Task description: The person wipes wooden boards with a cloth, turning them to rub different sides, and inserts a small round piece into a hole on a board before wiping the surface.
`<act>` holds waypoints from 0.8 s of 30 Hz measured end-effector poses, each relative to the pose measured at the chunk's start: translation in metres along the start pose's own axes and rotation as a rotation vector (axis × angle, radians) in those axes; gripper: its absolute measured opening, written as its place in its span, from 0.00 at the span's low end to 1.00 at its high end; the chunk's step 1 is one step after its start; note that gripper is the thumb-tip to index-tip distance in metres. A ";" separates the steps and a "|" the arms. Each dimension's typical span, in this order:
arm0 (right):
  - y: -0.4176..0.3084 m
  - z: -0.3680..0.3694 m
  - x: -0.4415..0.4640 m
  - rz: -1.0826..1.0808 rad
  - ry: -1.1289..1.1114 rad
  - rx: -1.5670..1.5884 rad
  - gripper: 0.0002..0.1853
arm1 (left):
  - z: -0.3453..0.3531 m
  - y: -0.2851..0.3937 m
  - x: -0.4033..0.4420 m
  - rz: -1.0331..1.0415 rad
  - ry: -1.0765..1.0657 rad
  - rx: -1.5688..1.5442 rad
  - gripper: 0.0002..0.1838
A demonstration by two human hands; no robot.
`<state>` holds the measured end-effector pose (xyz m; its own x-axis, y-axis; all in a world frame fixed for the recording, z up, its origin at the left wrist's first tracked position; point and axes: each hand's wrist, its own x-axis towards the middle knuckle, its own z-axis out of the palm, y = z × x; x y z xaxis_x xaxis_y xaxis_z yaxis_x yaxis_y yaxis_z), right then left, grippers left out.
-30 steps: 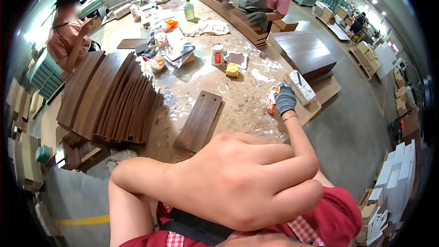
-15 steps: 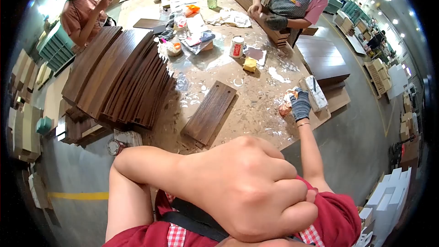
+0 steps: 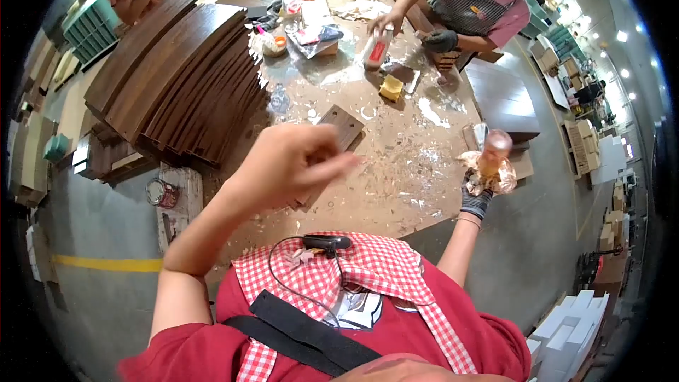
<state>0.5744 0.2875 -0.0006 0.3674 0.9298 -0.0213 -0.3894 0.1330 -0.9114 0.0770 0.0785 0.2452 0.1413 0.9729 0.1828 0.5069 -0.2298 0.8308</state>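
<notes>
My bare left hand is raised over the near part of the table, slightly blurred, its fingers loosely bent and apart with nothing between them. Below and behind it lies a dark brown wooden board with a hole near its end, partly hidden by the hand. At the table's right edge, my right hand wears a grey striped glove. It grips a crumpled, stained cloth together with a small clear bottle with brownish contents; the bottle is blurred.
Curved brown boards are stacked at left, near a tin can. Across the table, a co-worker's hand holds a tilted white bottle beside a yellow sponge. More brown panels stand at right. Another person is at the far left.
My left hand has moved away from the camera, out over the board, and its fingers have loosened. My right hand has lifted the cloth, and a bottle now shows. The co-worker has grasped the white bottle.
</notes>
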 end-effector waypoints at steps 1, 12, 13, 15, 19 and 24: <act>-0.002 -0.001 -0.004 0.004 -0.006 0.014 0.15 | 0.013 -0.046 -0.003 -0.099 0.043 0.012 0.15; 0.014 0.011 0.033 -0.406 -0.291 -0.980 0.16 | 0.149 -0.227 -0.110 -0.749 0.077 0.598 0.73; 0.021 0.016 0.025 -0.475 -0.313 -1.124 0.16 | 0.149 -0.231 -0.110 -0.771 0.104 0.567 0.73; 0.013 0.058 -0.032 -0.691 -0.243 -1.465 0.19 | 0.154 -0.238 -0.115 -0.749 0.152 0.555 0.73; 0.007 0.084 -0.049 -0.450 -0.325 -1.574 0.17 | 0.154 -0.233 -0.123 -0.643 0.199 0.498 0.64; -0.013 0.114 -0.063 -0.584 -0.359 -1.673 0.19 | 0.148 -0.235 -0.131 -0.248 0.200 0.322 0.43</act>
<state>0.4600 0.2664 0.0597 -0.1389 0.9460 0.2930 0.9640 0.1969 -0.1787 0.0651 0.0015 -0.0521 -0.1683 0.9780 0.1231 0.7478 0.0453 0.6624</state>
